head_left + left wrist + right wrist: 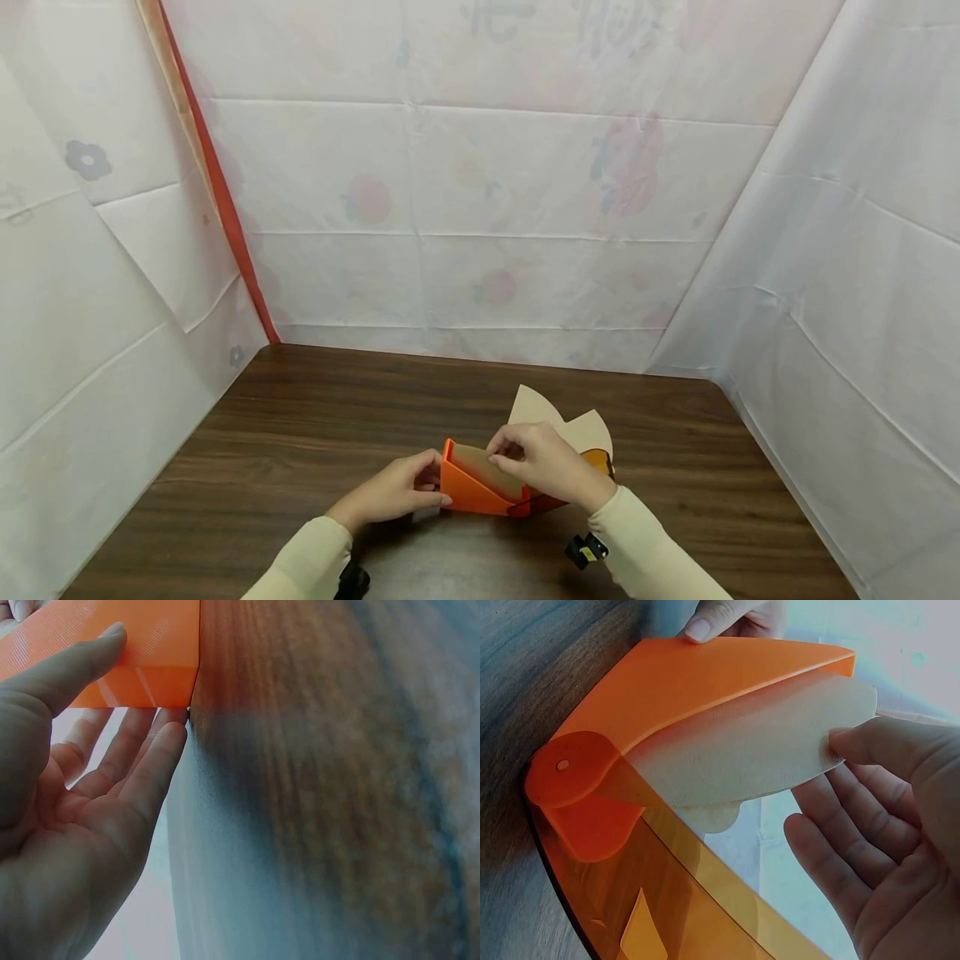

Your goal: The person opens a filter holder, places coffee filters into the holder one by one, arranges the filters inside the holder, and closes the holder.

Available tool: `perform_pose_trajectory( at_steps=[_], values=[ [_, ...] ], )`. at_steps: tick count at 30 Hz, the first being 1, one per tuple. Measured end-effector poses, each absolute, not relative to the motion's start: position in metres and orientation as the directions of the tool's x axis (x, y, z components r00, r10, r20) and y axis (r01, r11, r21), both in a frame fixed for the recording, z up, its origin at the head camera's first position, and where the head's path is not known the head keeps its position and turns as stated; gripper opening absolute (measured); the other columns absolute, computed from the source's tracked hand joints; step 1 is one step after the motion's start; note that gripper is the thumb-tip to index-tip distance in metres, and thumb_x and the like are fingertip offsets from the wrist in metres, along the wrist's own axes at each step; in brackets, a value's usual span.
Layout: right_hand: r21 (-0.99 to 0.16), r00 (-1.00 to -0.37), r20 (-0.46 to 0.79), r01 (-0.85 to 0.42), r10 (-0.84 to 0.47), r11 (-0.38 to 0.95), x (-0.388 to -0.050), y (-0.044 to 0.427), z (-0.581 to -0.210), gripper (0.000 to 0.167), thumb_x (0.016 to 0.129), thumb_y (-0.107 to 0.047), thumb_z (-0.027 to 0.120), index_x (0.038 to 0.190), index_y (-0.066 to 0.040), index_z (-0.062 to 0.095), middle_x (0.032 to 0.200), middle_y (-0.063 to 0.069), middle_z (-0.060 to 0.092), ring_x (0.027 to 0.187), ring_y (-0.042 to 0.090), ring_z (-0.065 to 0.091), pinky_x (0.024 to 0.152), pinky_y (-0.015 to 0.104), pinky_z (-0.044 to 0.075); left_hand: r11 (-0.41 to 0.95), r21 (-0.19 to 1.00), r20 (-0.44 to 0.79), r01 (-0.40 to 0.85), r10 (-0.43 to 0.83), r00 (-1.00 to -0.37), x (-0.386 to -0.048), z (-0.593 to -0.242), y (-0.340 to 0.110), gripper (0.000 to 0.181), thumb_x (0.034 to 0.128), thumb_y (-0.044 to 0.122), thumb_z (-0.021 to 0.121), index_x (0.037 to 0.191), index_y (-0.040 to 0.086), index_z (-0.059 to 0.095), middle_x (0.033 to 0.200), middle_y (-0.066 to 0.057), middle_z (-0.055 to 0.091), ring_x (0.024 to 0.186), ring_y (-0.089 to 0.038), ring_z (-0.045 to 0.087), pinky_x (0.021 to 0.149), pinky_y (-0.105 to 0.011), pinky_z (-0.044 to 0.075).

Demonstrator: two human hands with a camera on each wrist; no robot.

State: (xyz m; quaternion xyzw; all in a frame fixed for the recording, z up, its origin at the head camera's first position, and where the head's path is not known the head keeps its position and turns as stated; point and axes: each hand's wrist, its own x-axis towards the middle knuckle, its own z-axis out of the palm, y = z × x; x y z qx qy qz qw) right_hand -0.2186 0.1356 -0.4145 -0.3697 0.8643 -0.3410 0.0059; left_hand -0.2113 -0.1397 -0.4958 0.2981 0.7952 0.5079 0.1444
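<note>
Orange holder point(472, 490) on the wood surface point(315, 408), about midway between left and right edges, well in from the far edge. Left hand point(401, 487) at the holder's left end: thumb on its near face, other fingers behind the end, gripping it. Right hand point(546, 460): thumb and index finger clamped on the margin of a cream sheet point(757, 746), which sits partly inside the holder; remaining fingers loosely extended. Amber see-through flap point(686, 851) joined at the holder's right end by a round pivot, swung outward. Further cream sheets point(534, 407) beyond the right hand, toward the far edge; their lower parts hidden.
</note>
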Motion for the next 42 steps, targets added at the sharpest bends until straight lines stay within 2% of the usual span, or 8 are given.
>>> perform_pose_trajectory(
  at_steps=[13,17,29,37,42],
  values=[
    [-0.586,-0.727,0.206,-0.628,-0.655,0.512,-0.216,0.128,-0.422,0.007,0.093,-0.013,0.074,0.095,-0.019,0.072,0.082,-0.016,0.064,0.072,-0.001,0.059,0.067,0.018,0.053,0.292,0.905,0.063,0.308,0.626,-0.777,-0.211,-0.495,-0.140,0.030,0.0943,0.021,0.073,0.120,0.013,0.059,0.119,0.000,0.065,0.112,-0.018,0.064,0.095,-0.035,0.052],
    [-0.614,-0.729,0.186,-0.610,-0.659,0.501,-0.216,0.127,-0.426,0.002,0.095,-0.017,0.072,0.096,-0.016,0.071,0.083,-0.016,0.064,0.073,0.000,0.059,0.067,0.019,0.053,0.294,0.905,0.060,0.307,0.627,-0.777,-0.211,-0.495,-0.140,0.029,0.0943,0.021,0.073,0.119,0.014,0.059,0.119,0.001,0.065,0.112,-0.017,0.064,0.094,-0.034,0.052],
    [-0.616,-0.727,0.165,-0.604,-0.667,0.506,-0.215,0.124,-0.428,0.007,0.097,-0.020,0.070,0.096,-0.013,0.072,0.082,-0.016,0.063,0.074,0.000,0.059,0.067,0.019,0.053,0.288,0.912,0.050,0.292,0.629,-0.776,-0.210,-0.492,-0.141,0.029,0.0947,0.021,0.073,0.120,0.014,0.059,0.120,0.000,0.065,0.113,-0.018,0.063,0.094,-0.035,0.052],
    [-0.611,-0.730,0.156,-0.601,-0.666,0.515,-0.217,0.124,-0.429,0.002,0.095,-0.019,0.071,0.096,-0.018,0.071,0.083,-0.016,0.063,0.074,-0.001,0.059,0.067,0.018,0.053,0.281,0.915,0.052,0.290,0.630,-0.775,-0.210,-0.491,-0.141,0.029,0.0949,0.021,0.072,0.120,0.014,0.059,0.121,0.000,0.065,0.113,-0.019,0.063,0.095,-0.037,0.052],
    [-0.617,-0.729,0.171,-0.604,-0.663,0.505,-0.216,0.124,-0.428,0.007,0.094,-0.018,0.073,0.101,-0.018,0.070,0.086,-0.015,0.064,0.076,0.000,0.059,0.069,0.020,0.053,0.285,0.911,0.055,0.299,0.633,-0.772,-0.209,-0.491,-0.141,0.029,0.0953,0.021,0.072,0.120,0.014,0.059,0.120,0.000,0.065,0.113,-0.019,0.064,0.094,-0.035,0.052]
  ],
)
